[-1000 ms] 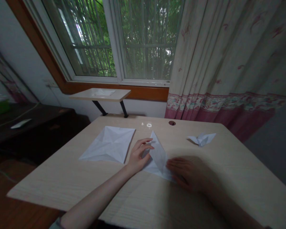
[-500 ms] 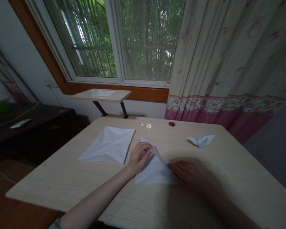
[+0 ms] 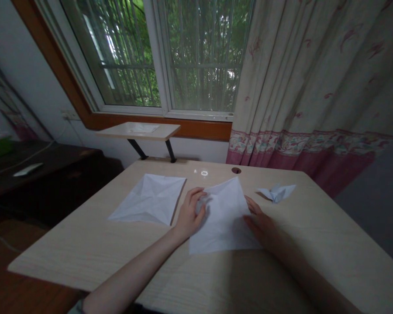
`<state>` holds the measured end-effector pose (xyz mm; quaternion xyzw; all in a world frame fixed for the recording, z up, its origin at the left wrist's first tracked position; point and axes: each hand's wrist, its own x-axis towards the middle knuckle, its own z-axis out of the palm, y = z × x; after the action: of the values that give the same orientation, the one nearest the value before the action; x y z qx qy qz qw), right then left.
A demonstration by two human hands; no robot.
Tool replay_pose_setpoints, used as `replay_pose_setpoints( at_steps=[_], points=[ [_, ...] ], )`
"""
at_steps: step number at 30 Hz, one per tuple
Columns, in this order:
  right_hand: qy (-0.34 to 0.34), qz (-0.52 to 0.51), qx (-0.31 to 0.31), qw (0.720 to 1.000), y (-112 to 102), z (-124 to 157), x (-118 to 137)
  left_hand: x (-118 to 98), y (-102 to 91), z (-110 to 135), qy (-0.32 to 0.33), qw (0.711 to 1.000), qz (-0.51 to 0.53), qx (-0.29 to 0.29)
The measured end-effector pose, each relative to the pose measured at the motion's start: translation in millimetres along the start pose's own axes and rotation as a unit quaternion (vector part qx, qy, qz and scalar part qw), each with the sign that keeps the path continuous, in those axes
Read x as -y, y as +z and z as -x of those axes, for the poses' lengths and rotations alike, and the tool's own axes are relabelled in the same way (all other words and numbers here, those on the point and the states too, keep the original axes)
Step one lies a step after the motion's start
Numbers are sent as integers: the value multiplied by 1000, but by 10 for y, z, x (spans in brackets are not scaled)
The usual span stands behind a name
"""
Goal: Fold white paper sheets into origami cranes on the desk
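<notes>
A white sheet of paper (image 3: 224, 218) with a crease near its raised top corner lies opened out on the desk between my hands. At its left edge, my left hand (image 3: 191, 213) rests with curved fingers and the thumb apart, fingertips on the paper. My right hand (image 3: 263, 226) is at the right edge, thumb over the paper and fingers stretched along its side. Its fingers are apart and partly in shadow. Left of my left hand lies another creased white sheet (image 3: 150, 196). A folded paper crane (image 3: 277, 192) stands beyond my right hand.
The pale wooden desk (image 3: 94, 248) has a round cable hole (image 3: 236, 170) at the back. A small raised shelf (image 3: 111, 131) holds white paper (image 3: 144, 127). Behind are a barred window and a floral curtain (image 3: 301, 104). A dark cabinet (image 3: 52, 174) stands left.
The sheet was folded over along a diagonal. Now it is opened out, its flap turned up to the right. My right hand has moved slightly right and up; my left hand has barely moved.
</notes>
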<state>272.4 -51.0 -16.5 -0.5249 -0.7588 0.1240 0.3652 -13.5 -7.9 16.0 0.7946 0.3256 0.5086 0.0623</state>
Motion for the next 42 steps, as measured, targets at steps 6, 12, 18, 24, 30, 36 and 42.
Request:
replay_pose_setpoints(
  at_steps=[6, 12, 18, 24, 30, 36, 42],
  points=[
    [-2, 39, -32, 999, 86, -11, -159, -58, -20, -15, 9, 989, 77, 124],
    [-81, 82, -60, 992, 104, -51, -227, -131, -19, -17, 12, 954, 153, 256],
    [-64, 74, -23, 995, 119, -29, -237, -199, 2, -6, 31, 937, 147, 315],
    [-17, 65, -49, 997, 152, -45, -369, -200, 18, 9, 45, 935, 119, 332],
    [-12, 66, -75, 995, 177, -51, -420, -261, 7, -2, 50, 935, 109, 334],
    [-24, 56, -51, 997, 130, -44, -394, -308, 31, 16, 58, 931, 95, 347],
    [-32, 64, -50, 996, 119, -31, -390, -281, 27, 15, 55, 927, 113, 353]
  ],
)
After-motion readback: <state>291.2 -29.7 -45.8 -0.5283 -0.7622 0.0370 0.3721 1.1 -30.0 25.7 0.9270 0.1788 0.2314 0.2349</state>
